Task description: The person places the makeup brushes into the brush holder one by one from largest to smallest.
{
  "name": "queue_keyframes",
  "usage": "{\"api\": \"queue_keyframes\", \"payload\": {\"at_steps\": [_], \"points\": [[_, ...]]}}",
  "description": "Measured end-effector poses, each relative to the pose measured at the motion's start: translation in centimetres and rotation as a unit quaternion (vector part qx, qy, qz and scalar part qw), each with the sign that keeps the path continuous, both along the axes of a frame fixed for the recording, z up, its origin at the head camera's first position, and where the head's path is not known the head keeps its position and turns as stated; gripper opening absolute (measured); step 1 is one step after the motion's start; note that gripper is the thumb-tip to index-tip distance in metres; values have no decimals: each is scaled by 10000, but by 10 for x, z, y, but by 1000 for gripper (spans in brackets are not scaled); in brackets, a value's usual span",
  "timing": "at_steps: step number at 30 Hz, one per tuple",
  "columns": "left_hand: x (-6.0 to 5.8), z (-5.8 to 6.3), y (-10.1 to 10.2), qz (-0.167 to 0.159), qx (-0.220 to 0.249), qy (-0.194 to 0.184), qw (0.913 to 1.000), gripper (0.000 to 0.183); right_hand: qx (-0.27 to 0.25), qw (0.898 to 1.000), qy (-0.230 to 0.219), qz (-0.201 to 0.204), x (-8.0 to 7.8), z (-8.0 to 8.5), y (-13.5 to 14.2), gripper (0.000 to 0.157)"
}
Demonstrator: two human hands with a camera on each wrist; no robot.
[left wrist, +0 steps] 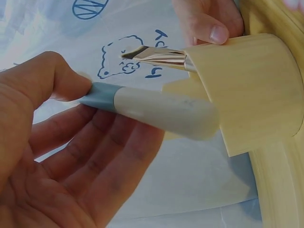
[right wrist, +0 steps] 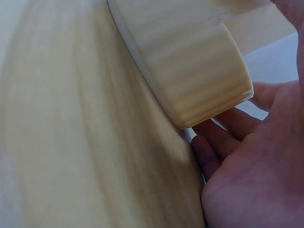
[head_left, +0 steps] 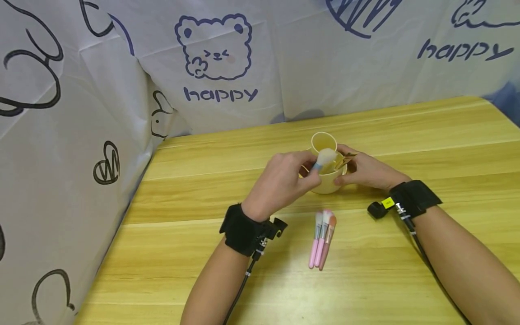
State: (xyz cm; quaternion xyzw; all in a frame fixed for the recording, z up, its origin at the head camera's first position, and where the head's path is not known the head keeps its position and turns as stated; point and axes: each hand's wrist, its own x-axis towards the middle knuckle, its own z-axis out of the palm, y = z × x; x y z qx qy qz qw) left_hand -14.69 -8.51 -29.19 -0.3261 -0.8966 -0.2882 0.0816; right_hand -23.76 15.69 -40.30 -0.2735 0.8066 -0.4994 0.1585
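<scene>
A makeup brush (left wrist: 161,111) with pale bristles and a blue section below them is pinched between the thumb and fingertips of my left hand (head_left: 286,180). Its bristle end points up over the cream brush holder (head_left: 327,184) in the head view. My right hand (head_left: 367,171) grips the holder's right side, thumb in front and fingers behind. A shiny metallic piece with a dark slanted tip (left wrist: 156,56) sticks out of the holder's front cup. Behind that cup rises a second round cup (head_left: 324,141). The right wrist view shows the holder's wall (right wrist: 204,71) beside my fingers (right wrist: 228,133).
Three more makeup brushes (head_left: 322,239) with pink handles lie side by side on the wooden table (head_left: 195,253), in front of the holder. A white cloth (head_left: 280,58) with drawings hangs behind the table and along its left side.
</scene>
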Motion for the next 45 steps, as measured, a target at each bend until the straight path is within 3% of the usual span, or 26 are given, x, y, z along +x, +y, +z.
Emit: {"api": "queue_keyframes", "payload": {"at_steps": [11, 19, 28, 39, 45], "points": [[0, 0, 1, 21, -18, 44, 10000, 16, -111, 9997, 30, 195, -1, -1, 1, 87], [-1, 0, 2, 42, -26, -40, 10000, 18, -12, 9996, -184, 207, 1, 1, -2, 99], [-1, -1, 2, 67, -64, 0, 10000, 17, -338, 9993, -108, 102, -1, -2, -4, 88], [-2, -3, 2, 63, -66, -17, 10000, 16, 292, 9995, 130, 87, -1, 0, 0, 92], [-2, -3, 1, 66, -47, -30, 10000, 16, 364, 9990, 241, 128, -2, -1, 1, 92]]}}
